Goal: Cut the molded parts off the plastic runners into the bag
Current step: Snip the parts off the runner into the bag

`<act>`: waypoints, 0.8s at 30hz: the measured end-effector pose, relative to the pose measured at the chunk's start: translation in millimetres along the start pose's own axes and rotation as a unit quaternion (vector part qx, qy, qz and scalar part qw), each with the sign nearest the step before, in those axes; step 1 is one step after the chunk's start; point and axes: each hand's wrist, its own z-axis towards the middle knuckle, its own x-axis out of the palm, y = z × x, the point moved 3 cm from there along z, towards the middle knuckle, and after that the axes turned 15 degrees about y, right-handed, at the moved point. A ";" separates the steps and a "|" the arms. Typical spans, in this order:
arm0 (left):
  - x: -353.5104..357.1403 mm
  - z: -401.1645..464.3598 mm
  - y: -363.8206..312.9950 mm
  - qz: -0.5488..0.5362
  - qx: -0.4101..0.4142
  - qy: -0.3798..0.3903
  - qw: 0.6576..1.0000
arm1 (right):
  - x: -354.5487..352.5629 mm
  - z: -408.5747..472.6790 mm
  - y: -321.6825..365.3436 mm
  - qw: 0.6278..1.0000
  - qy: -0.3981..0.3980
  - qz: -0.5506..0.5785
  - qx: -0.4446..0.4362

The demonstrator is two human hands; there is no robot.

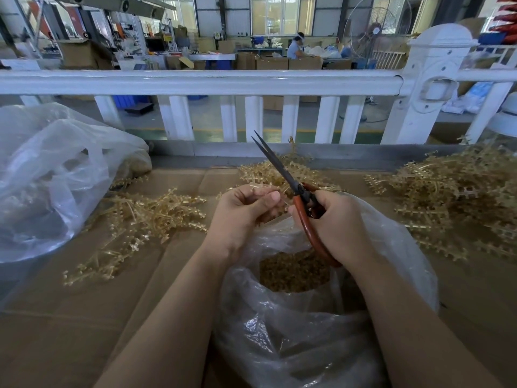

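Above the bag [293,331], left hand [240,211] pinching a half-hidden runner [260,187], right hand [340,222] gripping scissors [282,170].

Crinkled glossy clear plastic bag [293,340]; matt brown cardboard tabletop [70,326]; translucent amber plastic runners [145,217]; dull dark-metal scissors [282,175], glossy red handles.

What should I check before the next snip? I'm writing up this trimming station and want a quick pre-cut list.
1. Scissors gripped by the right hand: ok.
2. Blades open enough to take a runner: not ok, the tips are only slightly parted.
3. Runner piece pinched in the left hand: ok, though mostly hidden by the fingers.
4. Runner between the blades: not ok, the blades point up and away.
5. Bag open below both hands: ok.
6. More runners on the table: ok.
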 end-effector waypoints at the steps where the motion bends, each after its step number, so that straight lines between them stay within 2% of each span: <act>1: -0.2 0.0 -0.3 0.001 0.000 -0.002 1.000 | 0.4 0.0 -0.2 1.000 0.003 0.002 0.001; 5: -0.7 -0.3 -2.6 -0.010 0.005 -0.030 0.999 | 0.4 -2.0 -2.1 1.000 0.004 0.018 0.004; 11: -7.6 -1.6 -5.0 -0.019 0.030 -0.050 0.998 | -2.6 -3.5 -3.3 0.999 0.012 -0.046 0.019; 24: -7.9 -1.6 -4.6 -0.047 0.039 -0.026 0.998 | -3.3 -7.0 1.2 0.985 -0.006 -0.168 -0.038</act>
